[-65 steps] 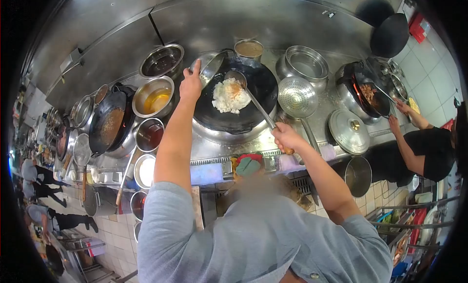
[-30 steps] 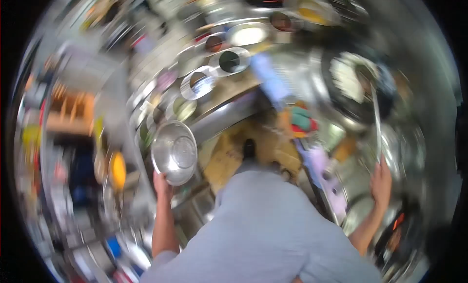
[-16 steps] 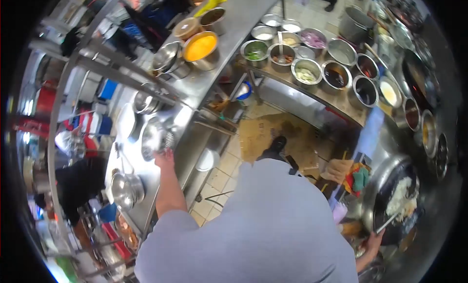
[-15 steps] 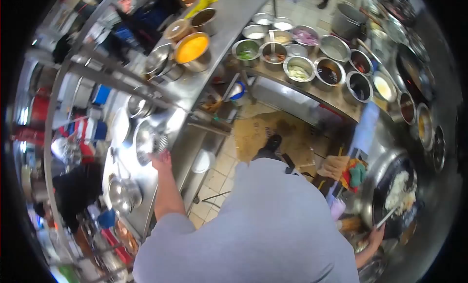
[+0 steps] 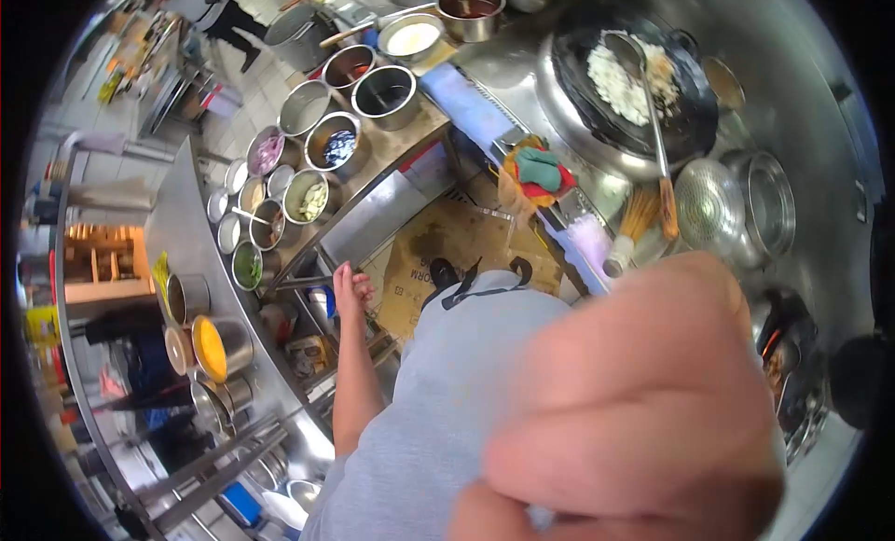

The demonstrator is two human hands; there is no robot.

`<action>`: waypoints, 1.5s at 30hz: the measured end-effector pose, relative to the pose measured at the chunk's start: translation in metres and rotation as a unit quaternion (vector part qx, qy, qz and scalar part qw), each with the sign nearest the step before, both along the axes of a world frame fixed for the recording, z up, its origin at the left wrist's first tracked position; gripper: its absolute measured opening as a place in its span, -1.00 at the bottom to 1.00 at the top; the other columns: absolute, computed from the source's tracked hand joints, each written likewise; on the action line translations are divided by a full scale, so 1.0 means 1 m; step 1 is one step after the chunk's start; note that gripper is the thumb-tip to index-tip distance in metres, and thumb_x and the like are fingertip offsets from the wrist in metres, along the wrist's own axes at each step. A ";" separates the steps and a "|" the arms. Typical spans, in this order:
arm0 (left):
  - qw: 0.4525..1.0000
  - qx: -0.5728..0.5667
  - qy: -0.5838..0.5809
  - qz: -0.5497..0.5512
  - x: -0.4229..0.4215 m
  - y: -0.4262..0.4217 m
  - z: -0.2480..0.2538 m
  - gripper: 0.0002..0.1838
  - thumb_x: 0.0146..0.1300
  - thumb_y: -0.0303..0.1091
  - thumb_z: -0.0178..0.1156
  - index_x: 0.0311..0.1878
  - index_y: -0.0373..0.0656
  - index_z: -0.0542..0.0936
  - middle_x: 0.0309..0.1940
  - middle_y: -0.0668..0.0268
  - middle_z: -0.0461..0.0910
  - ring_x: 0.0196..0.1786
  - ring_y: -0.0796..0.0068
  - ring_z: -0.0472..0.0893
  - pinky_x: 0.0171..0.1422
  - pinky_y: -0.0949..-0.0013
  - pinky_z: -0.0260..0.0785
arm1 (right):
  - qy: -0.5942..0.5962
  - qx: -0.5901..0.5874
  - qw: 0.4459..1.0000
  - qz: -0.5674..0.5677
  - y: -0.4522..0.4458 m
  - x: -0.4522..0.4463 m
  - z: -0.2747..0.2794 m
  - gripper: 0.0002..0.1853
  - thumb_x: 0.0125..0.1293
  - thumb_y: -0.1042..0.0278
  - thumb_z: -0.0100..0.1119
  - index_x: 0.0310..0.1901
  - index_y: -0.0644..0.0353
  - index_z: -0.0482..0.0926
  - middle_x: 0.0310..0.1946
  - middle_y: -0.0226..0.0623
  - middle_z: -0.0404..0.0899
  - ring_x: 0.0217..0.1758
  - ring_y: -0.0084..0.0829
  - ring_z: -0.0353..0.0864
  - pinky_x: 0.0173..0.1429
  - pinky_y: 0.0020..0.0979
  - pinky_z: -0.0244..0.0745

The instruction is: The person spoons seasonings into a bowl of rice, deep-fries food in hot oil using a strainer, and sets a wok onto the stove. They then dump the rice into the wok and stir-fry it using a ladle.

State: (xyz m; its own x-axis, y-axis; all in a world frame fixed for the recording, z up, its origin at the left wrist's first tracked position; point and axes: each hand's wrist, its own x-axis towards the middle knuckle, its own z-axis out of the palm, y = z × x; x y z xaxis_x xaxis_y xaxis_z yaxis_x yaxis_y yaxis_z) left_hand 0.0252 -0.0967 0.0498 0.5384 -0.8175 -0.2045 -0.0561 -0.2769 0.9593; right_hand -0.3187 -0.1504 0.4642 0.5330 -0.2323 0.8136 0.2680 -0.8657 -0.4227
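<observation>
My left hand (image 5: 352,289) is raised over the gap beside the bowl shelf, fingers loosely bent and apart, holding nothing. My right hand (image 5: 643,401) is very close to the camera, large and blurred; its fingers are folded, and whatever may be in them is hidden. White rice (image 5: 615,84) with a brownish patch lies in the black wok (image 5: 685,131). A ladle (image 5: 654,121) rests with its bowl on the rice, and its wooden handle leans over the wok's rim with no hand on it.
Metal containers of ingredients, including a dark sauce (image 5: 333,147) and chopped onion (image 5: 268,154), crowd the shelf (image 5: 373,173). A perforated strainer (image 5: 709,205) and a bamboo brush (image 5: 636,219) are beside the wok. An orange-filled pot (image 5: 213,347) stands on the steel counter (image 5: 182,215).
The view has turned back towards the wok. My left hand has left the metal bowl on the counter. My right hand has let go of the ladle and come up close to the camera.
</observation>
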 end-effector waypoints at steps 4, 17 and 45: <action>0.982 0.154 0.092 -0.057 -0.001 -0.011 0.007 -0.53 0.38 0.11 0.01 0.17 0.01 0.35 -0.38 0.36 0.52 -0.55 0.54 0.51 -0.50 0.53 0.22 | 0.030 0.046 0.991 -0.122 0.009 -0.044 0.013 -0.91 -0.09 0.48 0.27 -0.48 0.05 0.62 -0.56 -0.44 0.44 -0.69 -0.59 0.28 -0.66 -0.56 0.05; 0.944 0.304 0.070 -0.109 0.036 -0.008 -0.016 -0.57 0.34 0.11 0.04 0.15 0.13 0.35 -0.45 0.39 0.54 -0.63 0.57 0.44 -0.61 0.54 0.16 | 0.051 0.089 0.961 -0.256 0.028 -0.102 0.011 -0.81 0.02 0.39 0.25 -0.69 0.07 0.55 -0.68 -0.43 0.36 -0.72 -0.62 0.22 -0.66 -0.56 -0.04; 0.576 -0.420 -0.323 -0.623 -0.357 -0.331 0.142 -0.66 0.31 0.00 0.08 -0.16 -0.09 0.58 -0.03 0.15 0.56 0.04 0.14 0.51 0.02 0.03 0.24 | 0.233 0.405 0.389 -0.794 -0.091 -0.127 -0.260 -0.41 0.30 0.35 0.05 0.38 0.14 0.23 -0.27 0.12 0.60 -0.20 0.13 0.58 -0.04 0.00 0.44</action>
State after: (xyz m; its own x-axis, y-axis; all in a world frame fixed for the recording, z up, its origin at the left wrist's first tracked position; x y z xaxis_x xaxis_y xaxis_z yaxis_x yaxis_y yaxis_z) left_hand -0.3321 -0.4279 0.1917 -0.8306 -0.3169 0.4579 -0.1306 0.9102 0.3929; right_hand -0.4457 -0.2412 0.2044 -0.7597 -0.6495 0.0307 -0.6019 0.6846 -0.4112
